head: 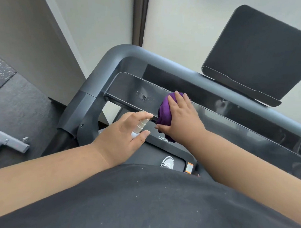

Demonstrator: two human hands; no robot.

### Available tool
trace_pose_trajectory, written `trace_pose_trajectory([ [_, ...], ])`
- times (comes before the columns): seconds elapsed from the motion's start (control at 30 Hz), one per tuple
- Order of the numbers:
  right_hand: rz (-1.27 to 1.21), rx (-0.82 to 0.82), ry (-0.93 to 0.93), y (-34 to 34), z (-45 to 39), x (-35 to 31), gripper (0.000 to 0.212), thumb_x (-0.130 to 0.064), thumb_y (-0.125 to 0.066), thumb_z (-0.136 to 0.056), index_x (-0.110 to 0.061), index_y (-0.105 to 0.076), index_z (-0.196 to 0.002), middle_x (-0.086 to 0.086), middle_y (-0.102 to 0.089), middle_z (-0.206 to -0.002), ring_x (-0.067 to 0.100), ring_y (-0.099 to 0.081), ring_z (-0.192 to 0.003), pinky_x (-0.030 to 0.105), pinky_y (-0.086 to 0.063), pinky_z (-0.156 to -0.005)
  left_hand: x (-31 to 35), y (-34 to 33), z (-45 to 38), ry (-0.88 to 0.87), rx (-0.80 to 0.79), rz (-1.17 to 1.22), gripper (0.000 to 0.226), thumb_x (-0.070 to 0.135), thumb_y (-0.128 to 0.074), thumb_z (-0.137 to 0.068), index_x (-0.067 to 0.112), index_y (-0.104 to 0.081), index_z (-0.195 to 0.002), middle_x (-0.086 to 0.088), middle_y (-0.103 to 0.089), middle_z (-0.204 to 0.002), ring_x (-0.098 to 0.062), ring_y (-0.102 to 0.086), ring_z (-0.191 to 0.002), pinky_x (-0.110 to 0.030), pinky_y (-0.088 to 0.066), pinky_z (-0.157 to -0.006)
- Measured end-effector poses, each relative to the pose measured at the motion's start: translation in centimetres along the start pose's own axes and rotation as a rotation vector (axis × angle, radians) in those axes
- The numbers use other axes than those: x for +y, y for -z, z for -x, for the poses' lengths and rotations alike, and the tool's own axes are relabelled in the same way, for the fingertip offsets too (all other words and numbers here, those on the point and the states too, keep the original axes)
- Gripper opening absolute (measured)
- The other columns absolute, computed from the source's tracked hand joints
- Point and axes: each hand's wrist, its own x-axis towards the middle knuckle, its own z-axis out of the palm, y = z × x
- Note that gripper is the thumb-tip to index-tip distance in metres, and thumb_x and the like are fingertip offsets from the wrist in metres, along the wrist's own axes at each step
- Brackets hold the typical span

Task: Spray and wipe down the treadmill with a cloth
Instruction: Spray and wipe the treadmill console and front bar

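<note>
The treadmill fills the head view, its grey handrail curving at far left and its glossy black console panel running to the right, with a dark screen above at far right. The right hand presses a bunched purple cloth onto the panel, fingers fairly straight over it. Just left, the left hand grips a small white spray bottle, fingers curled around it. A shoe shows below on the belt.
</note>
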Motion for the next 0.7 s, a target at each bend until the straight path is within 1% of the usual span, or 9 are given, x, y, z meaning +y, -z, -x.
trace_pose_trajectory([
  [0.03, 0.018, -0.005, 0.029, 0.2, -1.2, -1.2, 0.117, -0.082, -0.057, -0.071, -0.015, -0.016, -0.157, 0.008, -0.007, -0.166, 0.032, 0.001, -0.152, 0.043, -0.008, -0.124, -0.2, 0.1, 0.2, 0.008, 0.013, -0.002, 0.043, 0.042, -0.054, -0.092, 0.050, -0.038, -0.131, 0.019, -0.050, -0.122, 0.002, -0.053, -0.100, 0.001, -0.030, -0.088],
  [0.13, 0.063, -0.025, 0.092, 0.5, -4.3, -4.3, 0.117, -0.085, -0.045, -0.069, -0.015, -0.015, -0.157, 0.010, -0.007, -0.166, 0.034, 0.000, -0.151, 0.047, -0.011, -0.123, -0.5, 0.4, 0.7, 0.070, 0.062, -0.010, 0.044, 0.052, -0.049, -0.090, 0.054, -0.036, -0.131, 0.031, -0.047, -0.119, 0.005, -0.052, -0.103, -0.001, -0.032, -0.087],
  [0.27, 0.066, -0.066, 0.106, 0.7, -6.0, -5.9, 0.113, -0.074, -0.052, -0.073, -0.015, -0.008, -0.158, 0.011, -0.001, -0.166, 0.035, 0.003, -0.151, 0.050, -0.015, -0.121, -0.2, 0.5, 0.9, 0.100, 0.089, -0.016, 0.045, 0.056, -0.045, -0.088, 0.055, -0.036, -0.132, 0.037, -0.042, -0.123, 0.003, -0.053, -0.101, 0.000, -0.033, -0.086],
  [0.3, 0.064, -0.066, 0.112, 0.7, -5.8, -5.7, 0.112, -0.074, -0.052, -0.074, -0.014, -0.008, -0.158, 0.011, -0.001, -0.166, 0.035, 0.003, -0.151, 0.049, -0.014, -0.122, -0.1, 0.5, 0.9, 0.094, 0.095, -0.014, 0.045, 0.056, -0.046, -0.088, 0.055, -0.036, -0.132, 0.037, -0.042, -0.123, 0.003, -0.053, -0.101, 0.000, -0.033, -0.086],
  [0.37, 0.045, -0.047, 0.123, 0.7, -4.8, -4.9, 0.112, -0.077, -0.050, -0.076, -0.014, -0.009, -0.158, 0.012, -0.001, -0.166, 0.034, 0.002, -0.152, 0.045, -0.009, -0.123, 0.1, 0.5, 0.9, 0.080, 0.115, -0.001, 0.045, 0.054, -0.047, -0.088, 0.054, -0.037, -0.132, 0.031, -0.046, -0.120, 0.004, -0.052, -0.104, 0.000, -0.033, -0.086],
  [0.43, -0.008, -0.020, 0.113, 0.4, -3.3, -3.6, 0.115, -0.080, -0.055, -0.074, -0.015, -0.012, -0.158, 0.010, -0.003, -0.166, 0.031, 0.002, -0.152, 0.040, -0.005, -0.123, 0.0, 0.6, 0.9, 0.064, 0.132, 0.000, 0.044, 0.052, -0.048, -0.089, 0.052, -0.038, -0.132, 0.027, -0.047, -0.118, 0.002, -0.053, -0.101, -0.001, -0.034, -0.084],
  [0.53, -0.115, 0.013, 0.078, -0.4, -1.2, -2.0, 0.117, -0.079, -0.063, -0.069, -0.022, -0.014, -0.158, 0.004, -0.003, -0.167, 0.025, 0.002, -0.153, 0.038, -0.009, -0.122, -0.1, 1.0, 1.3, 0.057, 0.144, -0.001, 0.044, 0.053, -0.047, -0.089, 0.052, -0.036, -0.132, 0.026, -0.046, -0.119, -0.002, -0.057, -0.093, -0.010, -0.041, -0.082],
  [0.6, -0.150, 0.026, 0.073, -0.7, -0.9, -1.7, 0.115, -0.078, -0.064, -0.069, -0.024, -0.014, -0.158, 0.002, -0.003, -0.167, 0.022, 0.003, -0.153, 0.036, -0.007, -0.122, -0.4, 1.4, 1.8, 0.049, 0.155, -0.006, 0.044, 0.052, -0.048, -0.090, 0.052, -0.036, -0.132, 0.024, -0.047, -0.121, -0.006, -0.059, -0.091, -0.015, -0.043, -0.083],
  [0.7, -0.099, 0.043, 0.080, -0.9, -1.8, -3.0, 0.113, -0.077, -0.064, -0.071, -0.021, -0.016, -0.157, 0.005, -0.005, -0.166, 0.025, 0.002, -0.152, 0.035, -0.004, -0.122, -1.3, 2.7, 3.0, 0.064, 0.179, -0.043, 0.044, 0.052, -0.047, -0.090, 0.052, -0.034, -0.133, 0.032, -0.044, -0.118, -0.007, -0.060, -0.084, -0.007, -0.041, -0.078],
])
